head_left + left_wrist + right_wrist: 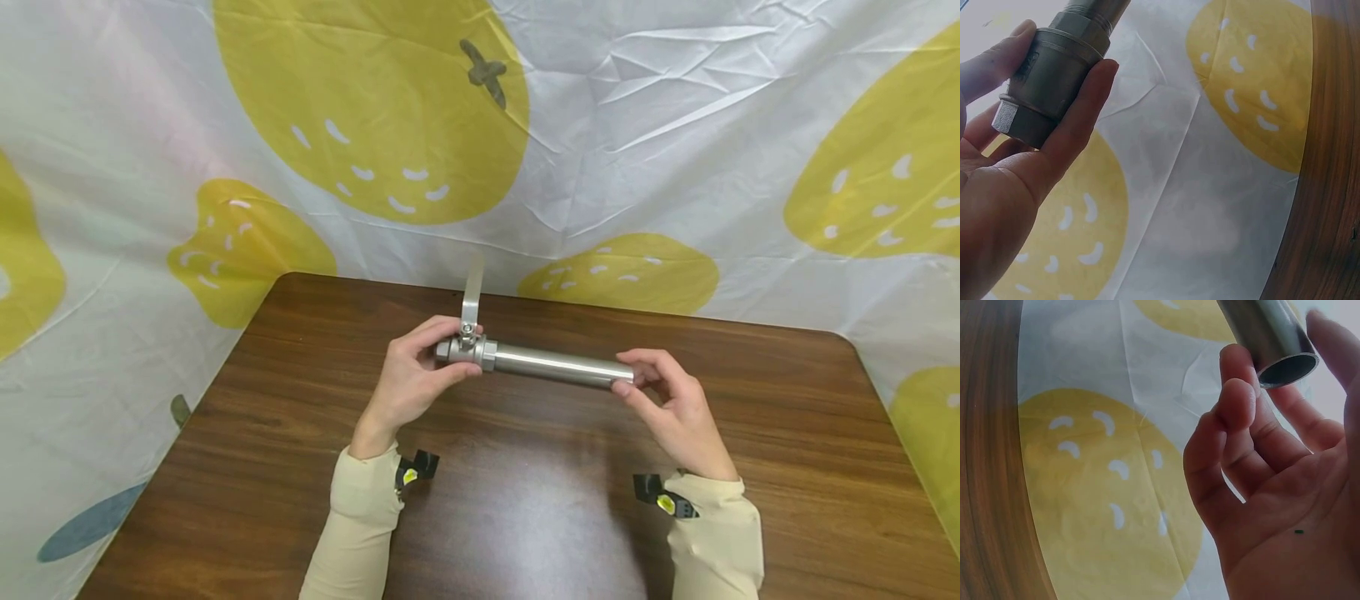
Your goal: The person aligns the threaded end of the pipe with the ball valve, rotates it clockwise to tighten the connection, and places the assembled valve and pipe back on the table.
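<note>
A steel ball valve [467, 353] with a flat lever handle [472, 296] is joined at its hex end to a smooth steel pipe [555, 364]. My left hand [408, 379] grips the valve body between thumb and fingers; in the left wrist view the valve [1054, 81] lies across that hand. At the pipe's other end my right hand [671, 408] pinches the tube with thumb and fingertips. The right wrist view shows the pipe's open, hollow end [1288, 370] facing the palm. Valve and pipe are held roughly level, and the lever points away toward the back.
Below the hands lies a brown wood-grain table [525, 483] with rounded back corners. A white cloth [637, 167] printed with yellow fruit hangs behind and at both sides, close along the table's edges. Small black devices [678, 504] are strapped at both wrists.
</note>
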A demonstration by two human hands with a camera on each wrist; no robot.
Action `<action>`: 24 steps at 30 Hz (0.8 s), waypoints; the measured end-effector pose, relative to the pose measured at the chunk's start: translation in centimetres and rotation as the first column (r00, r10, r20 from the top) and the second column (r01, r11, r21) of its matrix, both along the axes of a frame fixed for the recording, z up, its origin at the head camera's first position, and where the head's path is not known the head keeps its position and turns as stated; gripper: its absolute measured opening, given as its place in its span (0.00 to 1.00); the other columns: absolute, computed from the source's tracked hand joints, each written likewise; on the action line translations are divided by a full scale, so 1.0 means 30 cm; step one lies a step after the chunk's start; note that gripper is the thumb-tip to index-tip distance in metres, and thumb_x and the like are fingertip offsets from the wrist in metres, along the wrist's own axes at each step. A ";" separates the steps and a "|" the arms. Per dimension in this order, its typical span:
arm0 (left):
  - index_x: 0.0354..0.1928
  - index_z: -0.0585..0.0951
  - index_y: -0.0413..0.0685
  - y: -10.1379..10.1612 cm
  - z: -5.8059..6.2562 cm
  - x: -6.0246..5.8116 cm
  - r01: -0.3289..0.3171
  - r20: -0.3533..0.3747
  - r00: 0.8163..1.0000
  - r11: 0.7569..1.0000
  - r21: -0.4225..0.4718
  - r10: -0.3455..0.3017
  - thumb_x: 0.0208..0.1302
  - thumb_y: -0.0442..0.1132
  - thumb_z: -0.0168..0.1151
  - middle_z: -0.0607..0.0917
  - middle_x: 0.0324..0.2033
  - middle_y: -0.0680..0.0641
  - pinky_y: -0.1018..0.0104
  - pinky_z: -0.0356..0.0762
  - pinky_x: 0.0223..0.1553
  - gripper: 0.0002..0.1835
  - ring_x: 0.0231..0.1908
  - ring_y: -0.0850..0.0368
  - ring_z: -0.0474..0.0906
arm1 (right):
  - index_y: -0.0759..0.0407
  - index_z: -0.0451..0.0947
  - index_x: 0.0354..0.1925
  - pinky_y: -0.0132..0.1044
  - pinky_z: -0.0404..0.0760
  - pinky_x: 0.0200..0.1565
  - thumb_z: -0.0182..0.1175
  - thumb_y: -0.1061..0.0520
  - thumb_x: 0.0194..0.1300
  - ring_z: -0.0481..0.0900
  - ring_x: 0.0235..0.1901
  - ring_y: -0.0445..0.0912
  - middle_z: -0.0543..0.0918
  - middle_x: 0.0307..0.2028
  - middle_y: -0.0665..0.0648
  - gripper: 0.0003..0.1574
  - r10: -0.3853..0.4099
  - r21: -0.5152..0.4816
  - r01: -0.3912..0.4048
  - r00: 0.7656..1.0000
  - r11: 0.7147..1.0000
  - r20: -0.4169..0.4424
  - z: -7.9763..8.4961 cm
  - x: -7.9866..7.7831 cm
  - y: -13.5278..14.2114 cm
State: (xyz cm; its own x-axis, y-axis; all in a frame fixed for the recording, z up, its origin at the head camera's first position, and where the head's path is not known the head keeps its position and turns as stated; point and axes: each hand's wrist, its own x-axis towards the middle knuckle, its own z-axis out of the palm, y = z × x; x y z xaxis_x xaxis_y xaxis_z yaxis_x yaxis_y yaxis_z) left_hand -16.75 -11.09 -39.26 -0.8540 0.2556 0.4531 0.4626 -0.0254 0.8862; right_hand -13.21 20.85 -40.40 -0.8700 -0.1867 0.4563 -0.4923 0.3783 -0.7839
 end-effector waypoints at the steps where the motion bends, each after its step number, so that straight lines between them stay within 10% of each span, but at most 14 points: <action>1: 0.49 0.79 0.29 0.000 0.001 0.000 0.000 0.000 1.000 1.000 0.001 0.000 0.45 0.21 0.72 0.81 0.47 0.33 0.73 0.80 0.47 0.24 0.45 0.60 0.78 | 0.66 0.74 0.52 0.23 0.75 0.34 0.67 0.74 0.53 0.75 0.31 0.34 0.79 0.27 0.46 0.28 -0.001 0.002 0.001 1.000 1.000 -0.003 0.000 -0.001 0.000; 24: 0.48 0.80 0.29 -0.001 -0.004 0.000 -0.007 0.004 1.000 1.000 0.011 0.007 0.44 0.20 0.72 0.81 0.47 0.33 0.74 0.80 0.46 0.24 0.45 0.59 0.78 | 0.66 0.73 0.50 0.22 0.76 0.37 0.68 0.78 0.47 0.75 0.30 0.36 0.80 0.27 0.51 0.30 0.023 0.006 -0.023 0.998 1.000 -0.055 -0.008 -0.006 -0.001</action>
